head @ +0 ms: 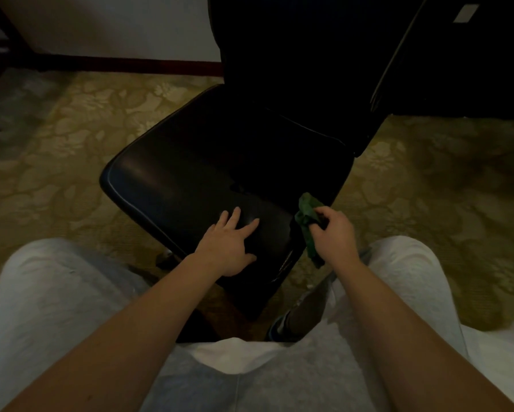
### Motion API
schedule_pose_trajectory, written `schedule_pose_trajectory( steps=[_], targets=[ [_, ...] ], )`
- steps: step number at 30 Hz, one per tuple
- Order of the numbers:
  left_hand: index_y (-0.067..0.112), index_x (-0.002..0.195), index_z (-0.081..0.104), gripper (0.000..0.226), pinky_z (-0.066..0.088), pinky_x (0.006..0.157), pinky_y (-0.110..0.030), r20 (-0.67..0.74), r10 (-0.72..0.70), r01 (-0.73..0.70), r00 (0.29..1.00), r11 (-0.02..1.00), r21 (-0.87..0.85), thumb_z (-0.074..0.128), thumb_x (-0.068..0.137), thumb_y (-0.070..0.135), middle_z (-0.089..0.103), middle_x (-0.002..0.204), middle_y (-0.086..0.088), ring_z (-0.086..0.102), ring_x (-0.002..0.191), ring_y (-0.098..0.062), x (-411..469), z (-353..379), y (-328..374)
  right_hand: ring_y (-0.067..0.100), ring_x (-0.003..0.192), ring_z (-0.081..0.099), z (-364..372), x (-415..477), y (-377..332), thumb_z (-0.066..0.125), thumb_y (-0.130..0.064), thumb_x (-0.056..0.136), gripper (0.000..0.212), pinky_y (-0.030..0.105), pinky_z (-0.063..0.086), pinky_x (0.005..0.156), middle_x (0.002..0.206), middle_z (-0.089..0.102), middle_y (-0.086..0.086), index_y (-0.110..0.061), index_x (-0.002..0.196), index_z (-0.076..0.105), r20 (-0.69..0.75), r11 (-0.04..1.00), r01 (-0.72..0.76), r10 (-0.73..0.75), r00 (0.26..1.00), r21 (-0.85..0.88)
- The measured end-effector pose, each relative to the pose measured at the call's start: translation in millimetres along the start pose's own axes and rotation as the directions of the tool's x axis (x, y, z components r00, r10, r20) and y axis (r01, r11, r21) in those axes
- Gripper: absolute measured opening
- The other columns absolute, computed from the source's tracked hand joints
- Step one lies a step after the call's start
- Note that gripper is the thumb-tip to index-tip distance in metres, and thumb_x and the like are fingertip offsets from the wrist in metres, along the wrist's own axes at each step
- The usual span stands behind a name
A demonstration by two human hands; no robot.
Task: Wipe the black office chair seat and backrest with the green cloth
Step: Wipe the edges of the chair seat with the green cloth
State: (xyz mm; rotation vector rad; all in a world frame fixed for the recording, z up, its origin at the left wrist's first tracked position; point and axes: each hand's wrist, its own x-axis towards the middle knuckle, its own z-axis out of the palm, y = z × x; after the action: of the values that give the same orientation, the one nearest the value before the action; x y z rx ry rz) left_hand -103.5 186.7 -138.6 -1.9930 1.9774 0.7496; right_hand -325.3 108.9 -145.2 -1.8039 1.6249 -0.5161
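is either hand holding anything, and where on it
The right hand grips the green cloth bunched near its middle, ends sticking out above and below. The left hand holds nothing; it rests flat on the seat.

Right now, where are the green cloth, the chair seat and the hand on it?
green cloth (305,209): head view, bunched upper part.
chair seat (190,173): head view, bare middle of the cushion.
left hand (230,246): head view, back of the hand.
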Motion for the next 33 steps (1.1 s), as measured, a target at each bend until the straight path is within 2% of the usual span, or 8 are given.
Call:
schedule_pose_trajectory(
  steps=[8,10,14,18,23,27,30,33],
  targets=[
    [0.039,0.157,-0.009,0.086,0.011,0.124,-0.049,0.0,-0.023,0.023,1.0,0.999,0.027,0.049,0.097,0.057,-0.019,0.165,-0.009,-0.009,0.152,-0.034,1,0,8,0.019,0.095,0.059,-2,-15,-2,0.065,-0.019,0.091,0.028,0.029,0.049,0.077,0.11,0.058,0.001,-0.021,0.119,0.061,0.244,0.999,0.049,-0.048,0.968,0.004],
    [0.039,0.156,-0.01,0.085,0.011,0.124,-0.049,0.022,-0.003,0.003,1.0,1.0,0.029,0.048,0.097,0.058,-0.019,0.165,-0.008,-0.009,0.152,-0.034,-1,-4,4,0.02,0.099,0.059,-4,-14,-3,0.064,-0.017,0.092,0.033,0.031,0.051,0.083,0.114,0.059,0.003,-0.02,0.124,0.06,0.212,1.0,0.019,-0.023,0.977,0.024],
    [0.043,0.157,0.002,0.078,0.013,0.124,-0.045,-0.015,0.074,-0.073,0.997,0.996,0.052,0.048,0.096,0.061,-0.006,0.167,-0.003,0.001,0.153,-0.028,-6,-17,-16,0.025,0.108,0.059,-5,-2,1,0.062,-0.014,0.091,0.038,0.035,0.049,0.092,0.122,0.061,0.009,-0.016,0.129,0.059,0.012,0.999,-0.037,0.037,0.999,0.014],
    [0.045,0.156,-0.003,0.081,0.004,0.123,-0.049,-0.049,0.006,-0.004,0.999,0.998,0.058,0.047,0.094,0.063,-0.013,0.166,-0.004,-0.007,0.153,-0.031,-11,-13,-29,0.027,0.107,0.058,-5,1,0,0.062,-0.015,0.092,0.037,0.036,0.048,0.091,0.122,0.058,0.01,-0.014,0.129,0.059,0.016,0.999,-0.038,0.037,0.999,0.011],
    [0.046,0.155,-0.01,0.082,0.004,0.123,-0.053,-0.058,-0.026,0.028,0.998,0.999,0.03,0.047,0.097,0.058,-0.02,0.165,-0.005,-0.013,0.152,-0.033,-10,0,-26,0.015,0.086,0.053,5,-13,-6,0.064,-0.02,0.091,0.028,0.027,0.043,0.073,0.11,0.055,0.003,-0.017,0.119,0.06,0.12,0.997,0.048,-0.04,0.992,-0.066],
    [0.045,0.155,-0.009,0.082,0.004,0.123,-0.053,-0.053,-0.031,0.033,0.998,0.999,0.024,0.047,0.097,0.058,-0.02,0.165,-0.006,-0.013,0.152,-0.034,-8,0,-21,0.011,0.078,0.057,3,-12,-1,0.065,-0.019,0.091,0.027,0.023,0.045,0.064,0.103,0.059,-0.001,-0.019,0.118,0.061,0.142,0.999,0.026,-0.021,0.99,-0.027],
    [0.045,0.155,-0.009,0.083,0.004,0.122,-0.054,-0.059,-0.049,0.05,0.997,0.999,0.011,0.048,0.097,0.058,-0.019,0.165,-0.006,-0.013,0.152,-0.034,-6,2,-16,0.017,0.09,0.06,1,-5,2,0.064,-0.016,0.091,0.03,0.026,0.046,0.073,0.113,0.062,0.006,-0.017,0.121,0.063,0.058,0.999,-0.025,0.024,0.998,0.023],
    [0.046,0.155,-0.009,0.083,0.004,0.122,-0.054,-0.069,-0.06,0.06,0.996,0.998,-0.006,0.047,0.096,0.06,-0.018,0.165,-0.006,-0.012,0.152,-0.035,-3,3,-9,0.023,0.102,0.058,0,-1,1,0.062,-0.013,0.091,0.034,0.026,0.043,0.082,0.118,0.058,0.009,-0.014,0.125,0.061,-0.015,0.999,-0.032,0.032,0.999,-0.011]
  ],
)
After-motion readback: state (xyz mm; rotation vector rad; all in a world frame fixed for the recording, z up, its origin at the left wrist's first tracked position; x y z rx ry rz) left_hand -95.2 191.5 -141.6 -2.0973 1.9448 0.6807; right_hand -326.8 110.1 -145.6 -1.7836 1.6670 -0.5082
